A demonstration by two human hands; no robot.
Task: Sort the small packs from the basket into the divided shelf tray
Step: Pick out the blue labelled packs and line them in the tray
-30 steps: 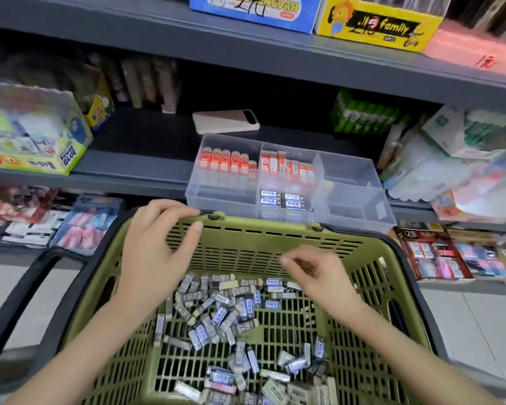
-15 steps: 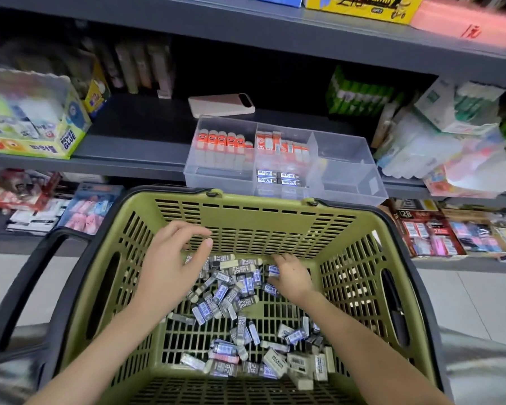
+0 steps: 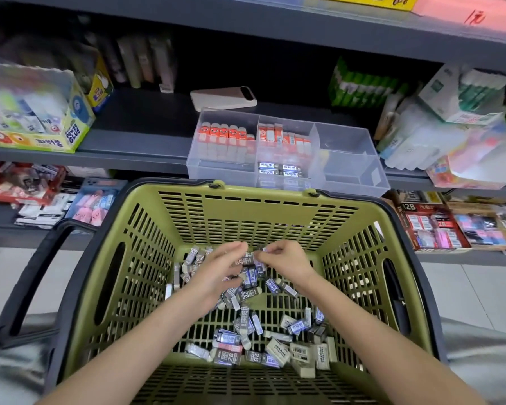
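A green slatted basket (image 3: 254, 217) fills the foreground, with several small eraser packs (image 3: 247, 325) scattered on its floor, most in grey or blue sleeves. Both hands are down inside it at the far end. My left hand (image 3: 216, 273) hovers over the pile with fingers spread. My right hand (image 3: 284, 260) pinches a small pack (image 3: 256, 254) between thumb and fingers. Behind the basket, on the grey shelf, stands the clear divided tray (image 3: 348, 168). Its left cells hold orange packs (image 3: 222, 134), a front middle cell holds blue packs (image 3: 279, 169), and the right cells look bare.
A pale phone (image 3: 222, 97) lies on the shelf behind the tray. A glue box (image 3: 38, 124) stands at left and bagged goods (image 3: 450, 135) at right. Lower shelves hold stationery boxes (image 3: 433, 226). The basket's dark handle (image 3: 32, 276) hangs to the left.
Both hands have dropped from the basket's far rim down to the pile of packs and come together. My right hand has closed on a pack.
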